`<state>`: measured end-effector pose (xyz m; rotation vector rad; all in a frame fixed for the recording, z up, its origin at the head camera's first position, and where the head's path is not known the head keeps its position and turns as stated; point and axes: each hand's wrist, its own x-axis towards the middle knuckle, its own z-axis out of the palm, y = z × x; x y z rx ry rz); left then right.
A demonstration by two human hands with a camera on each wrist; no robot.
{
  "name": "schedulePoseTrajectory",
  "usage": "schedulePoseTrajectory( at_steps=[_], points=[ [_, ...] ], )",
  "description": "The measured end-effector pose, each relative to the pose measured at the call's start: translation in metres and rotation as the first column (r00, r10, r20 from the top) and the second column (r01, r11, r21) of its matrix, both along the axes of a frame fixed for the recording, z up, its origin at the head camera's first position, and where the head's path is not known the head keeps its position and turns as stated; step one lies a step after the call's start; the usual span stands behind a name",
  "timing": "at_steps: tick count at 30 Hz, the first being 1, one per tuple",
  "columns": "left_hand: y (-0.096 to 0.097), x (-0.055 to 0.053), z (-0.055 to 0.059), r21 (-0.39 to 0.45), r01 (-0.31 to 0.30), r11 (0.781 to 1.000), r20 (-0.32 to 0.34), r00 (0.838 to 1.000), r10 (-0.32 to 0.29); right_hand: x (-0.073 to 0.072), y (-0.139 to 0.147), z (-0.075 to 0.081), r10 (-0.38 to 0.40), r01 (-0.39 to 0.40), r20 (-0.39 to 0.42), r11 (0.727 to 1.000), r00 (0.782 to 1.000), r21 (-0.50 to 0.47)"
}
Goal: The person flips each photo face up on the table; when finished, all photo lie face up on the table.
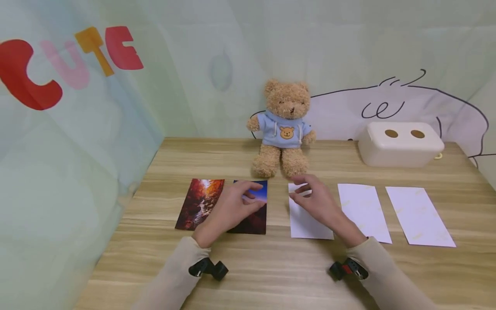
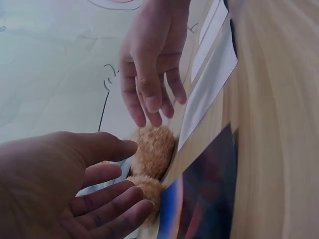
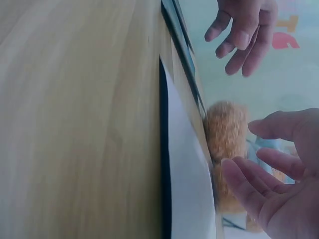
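Note:
In the head view my left hand [image 1: 236, 204] hovers over a dark photo card with a blue top [image 1: 257, 219], its fingers loosely bent and nothing between them. To its left lies a photo card of a red autumn stream [image 1: 193, 204]. My right hand [image 1: 315, 200] is held above a white card [image 1: 306, 224], fingers loosely bent and empty. Farther right lie a second white card [image 1: 364, 211] and a third white card [image 1: 420, 215]. Both wrist views show the hands facing each other, apart, above the cards.
A teddy bear [image 1: 284, 125] in a blue hoodie sits behind the cards against the wall cloth. A white box with two round holes [image 1: 401, 148] stands at the back right of the wooden table [image 1: 248, 275]. Colourful letters mark the left cloth.

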<state>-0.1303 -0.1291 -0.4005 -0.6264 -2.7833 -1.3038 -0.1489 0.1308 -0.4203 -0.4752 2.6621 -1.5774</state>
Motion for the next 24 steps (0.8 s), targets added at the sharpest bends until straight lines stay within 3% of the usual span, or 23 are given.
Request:
schedulePoseTrajectory(
  at_steps=[8,14,24],
  points=[
    [0.031,0.003,-0.005,-0.006,0.096,0.995,-0.023,0.995,-0.096,0.0,0.028,0.0,-0.031,0.031,0.009,0.998,0.999,0.058],
    [0.05,0.001,-0.007,-0.006,0.134,0.991,0.033,0.99,-0.134,0.0,0.044,0.001,-0.054,0.049,0.043,0.993,0.998,0.108],
    [0.074,0.001,-0.012,-0.117,0.179,0.977,0.036,0.984,-0.176,0.0,0.061,-0.001,-0.08,0.069,0.067,0.984,0.995,0.161]
  ],
)
